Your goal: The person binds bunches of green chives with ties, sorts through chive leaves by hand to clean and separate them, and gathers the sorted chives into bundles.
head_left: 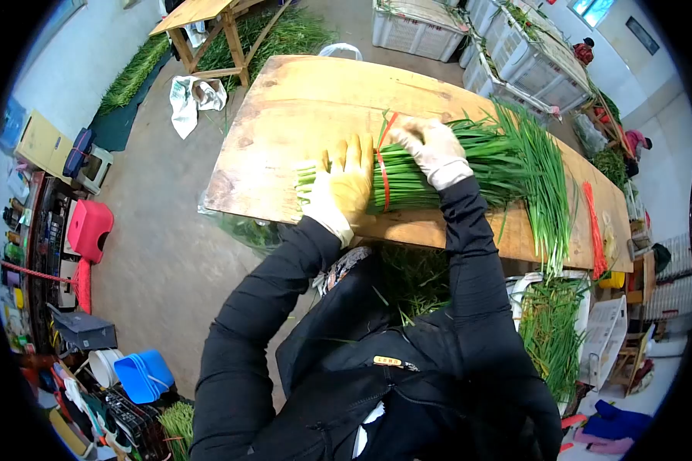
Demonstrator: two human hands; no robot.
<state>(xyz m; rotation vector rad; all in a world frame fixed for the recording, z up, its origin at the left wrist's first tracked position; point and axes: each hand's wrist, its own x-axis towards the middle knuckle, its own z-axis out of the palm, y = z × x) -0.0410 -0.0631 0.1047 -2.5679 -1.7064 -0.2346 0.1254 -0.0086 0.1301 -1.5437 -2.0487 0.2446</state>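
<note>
A bundle of long green stalks (pixel 407 173) lies across the wooden table (pixel 307 100), with a red tie (pixel 382 165) around it. My left hand (pixel 344 184), in a yellowish glove, rests flat with fingers spread on the stalk-end side, left of the tie. My right hand (pixel 430 150), in a pale glove, is bent over the bundle just right of the tie, its fingertips close together near the tie's upper end; whether they hold it is too small to tell. More loose green stalks (pixel 546 207) lie across the bundle's leafy end.
Red strings (pixel 593 230) lie at the table's right end. Below it stands a white container of greens (pixel 550 338). White crates (pixel 419 32) stand behind the table. A red stool (pixel 90 229) and a blue bucket (pixel 144 376) are on the left.
</note>
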